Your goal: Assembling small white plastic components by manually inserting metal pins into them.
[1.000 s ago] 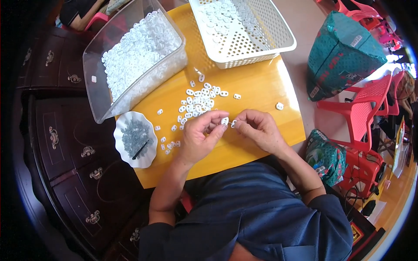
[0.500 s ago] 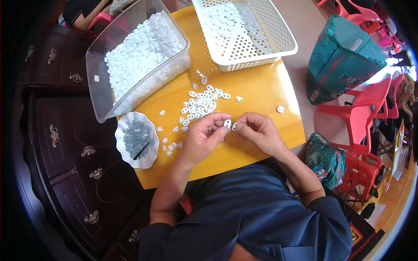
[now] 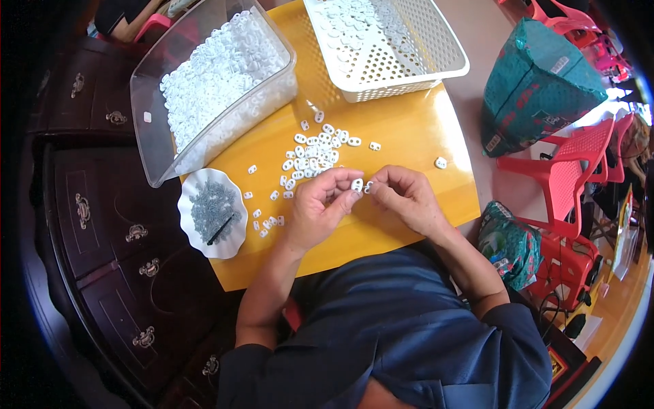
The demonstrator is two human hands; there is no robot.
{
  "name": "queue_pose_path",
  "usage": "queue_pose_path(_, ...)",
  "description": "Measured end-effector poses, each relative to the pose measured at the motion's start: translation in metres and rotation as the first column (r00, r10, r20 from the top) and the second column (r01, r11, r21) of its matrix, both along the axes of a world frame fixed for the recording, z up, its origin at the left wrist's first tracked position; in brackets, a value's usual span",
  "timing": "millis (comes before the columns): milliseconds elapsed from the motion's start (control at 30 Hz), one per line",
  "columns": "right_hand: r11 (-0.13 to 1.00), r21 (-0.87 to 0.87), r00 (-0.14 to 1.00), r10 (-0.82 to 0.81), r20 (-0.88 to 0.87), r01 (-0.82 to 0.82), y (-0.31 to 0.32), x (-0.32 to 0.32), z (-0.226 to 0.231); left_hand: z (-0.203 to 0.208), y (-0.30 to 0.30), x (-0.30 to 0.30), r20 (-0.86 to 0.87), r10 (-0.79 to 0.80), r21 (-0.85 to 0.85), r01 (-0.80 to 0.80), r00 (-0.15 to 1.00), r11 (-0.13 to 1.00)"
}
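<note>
Between the thumb and fingers of my left hand (image 3: 323, 208) is a small white oval plastic piece (image 3: 357, 185) with two holes. Close beside it, my right hand (image 3: 407, 201) pinches a smaller white plastic piece (image 3: 368, 187); I cannot tell whether the two pieces touch. Beyond my hands, a loose pile of white two-hole pieces (image 3: 315, 155) lies on the yellow table (image 3: 409, 133). Several smaller white pieces (image 3: 269, 223) are scattered left of my left hand. A white scalloped dish (image 3: 235, 245) farther left holds small grey-clear parts (image 3: 210, 204) and a thin black stick (image 3: 220, 229).
A clear bin (image 3: 228, 129) full of white pieces stands at the far left of the table. Behind the pile is a white perforated basket (image 3: 392, 92) with flat pieces inside. Dark drawers (image 3: 116, 218) line the left; teal bags (image 3: 521, 95) and red chairs (image 3: 558, 170) stand right.
Both hands appear slightly higher in the picture, and the table and its things have shifted a little too. The small piece at my right fingertips shows more now. Both grips stay closed.
</note>
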State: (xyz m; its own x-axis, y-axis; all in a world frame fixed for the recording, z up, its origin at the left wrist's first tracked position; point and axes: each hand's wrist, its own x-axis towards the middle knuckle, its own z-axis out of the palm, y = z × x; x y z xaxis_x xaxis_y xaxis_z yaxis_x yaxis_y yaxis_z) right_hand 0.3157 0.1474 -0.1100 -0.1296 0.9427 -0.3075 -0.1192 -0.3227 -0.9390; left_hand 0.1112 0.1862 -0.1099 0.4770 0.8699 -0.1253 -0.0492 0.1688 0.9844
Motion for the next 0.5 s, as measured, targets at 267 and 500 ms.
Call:
queue_pose_path(267, 1.0, 0.007, 0.999, 0.023, 0.023, -0.023, 0.001, 0.005, -0.001, 0.002, 0.002, -0.001, -0.064, -0.067, 0.009, 0.068, 0.996, 0.998)
queue_pose_path(500, 1.0, -0.006, 1.0, 0.026, -0.016, -0.027, -0.001, 0.006, 0.009, 0.008, -0.001, 0.001, -0.06, -0.062, 0.027, 0.064, 0.996, 0.998)
